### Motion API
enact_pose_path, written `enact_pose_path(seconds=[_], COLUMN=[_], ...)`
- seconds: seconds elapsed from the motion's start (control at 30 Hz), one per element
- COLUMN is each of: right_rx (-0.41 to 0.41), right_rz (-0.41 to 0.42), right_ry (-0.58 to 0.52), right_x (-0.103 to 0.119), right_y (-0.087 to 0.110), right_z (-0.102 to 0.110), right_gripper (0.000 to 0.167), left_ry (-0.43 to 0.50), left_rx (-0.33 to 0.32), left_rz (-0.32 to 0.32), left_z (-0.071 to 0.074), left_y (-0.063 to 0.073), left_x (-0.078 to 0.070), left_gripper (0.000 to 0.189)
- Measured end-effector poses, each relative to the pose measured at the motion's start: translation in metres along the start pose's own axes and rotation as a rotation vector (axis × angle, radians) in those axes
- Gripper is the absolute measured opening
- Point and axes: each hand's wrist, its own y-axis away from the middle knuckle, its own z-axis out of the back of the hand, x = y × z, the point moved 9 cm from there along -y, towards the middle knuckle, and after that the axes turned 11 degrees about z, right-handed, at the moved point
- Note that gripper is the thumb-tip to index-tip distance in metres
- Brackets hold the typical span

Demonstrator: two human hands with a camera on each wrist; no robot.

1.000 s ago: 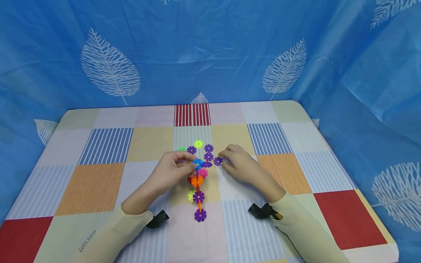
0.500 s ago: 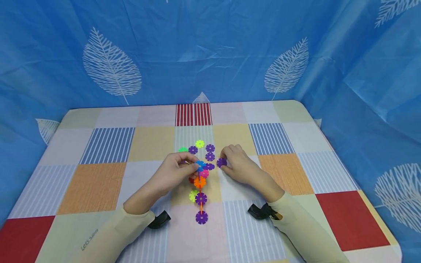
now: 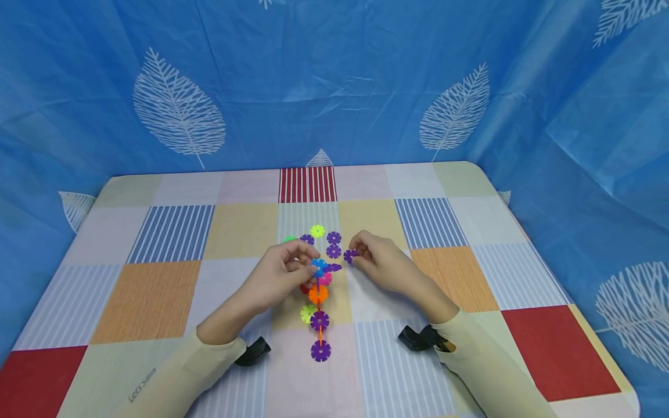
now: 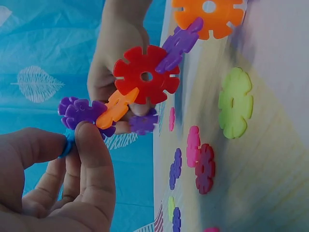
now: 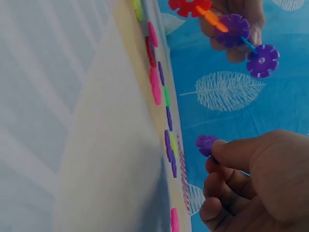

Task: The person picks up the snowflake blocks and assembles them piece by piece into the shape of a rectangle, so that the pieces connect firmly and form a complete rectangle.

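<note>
My left hand (image 3: 279,273) pinches a blue notched plastic disc (image 3: 320,267) at the far end of a linked chain (image 3: 318,294). Orange, red and purple discs slot edge to edge along that chain, which runs toward the near side of the table. In the left wrist view, a red disc (image 4: 146,76) sits mid-chain, with an orange one (image 4: 117,107) joined to it. To the right, my right hand (image 3: 384,261) holds a single purple disc (image 5: 206,143) between thumb and fingers, apart from the chain. Part of the blue disc is hidden behind the left fingertips.
Loose discs lie flat on the patchwork tablecloth (image 3: 245,229) around the hands. A yellow one (image 3: 317,231) and a purple one (image 3: 333,237) are beyond them; a lime one (image 3: 308,314) lies beside the chain. A blue leaf-print curtain (image 3: 324,87) hangs behind the table.
A second ago my right thumb and fingers were spread around the purple disc; they now pinch it. The left hand keeps its hold on the chain, which has shifted very little.
</note>
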Motion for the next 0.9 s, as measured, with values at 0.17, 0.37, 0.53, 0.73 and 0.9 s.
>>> enact_pose_path(seconds=[0.17, 0.37, 0.53, 0.73, 0.9], right_rx=[-0.045, -0.072, -0.066, -0.048, -0.045], right_rz=[-0.053, -0.094, -0.108, -0.070, -0.050], right_ry=[-0.142, -0.295, -0.411, -0.493, -0.525], right_x=[-0.001, 0.003, 0.008, 0.016, 0.018], right_y=[0.002, 0.004, 0.005, 0.005, 0.005], right_z=[0.005, 0.010, 0.013, 0.013, 0.013], right_gripper=[0.014, 0.005, 0.005, 0.004, 0.004], left_ry=[-0.028, -0.011, -0.005, -0.002, 0.000], left_rx=[-0.012, -0.010, -0.016, -0.022, -0.027], left_rz=[-0.004, -0.028, -0.034, -0.019, -0.010], left_z=[0.002, 0.003, 0.004, 0.005, 0.006], left_y=[0.000, 0.001, 0.000, 0.000, 0.000], left_x=[0.000, -0.001, -0.001, -0.001, -0.001], left_gripper=[0.017, 0.011, 0.010, 0.009, 0.008])
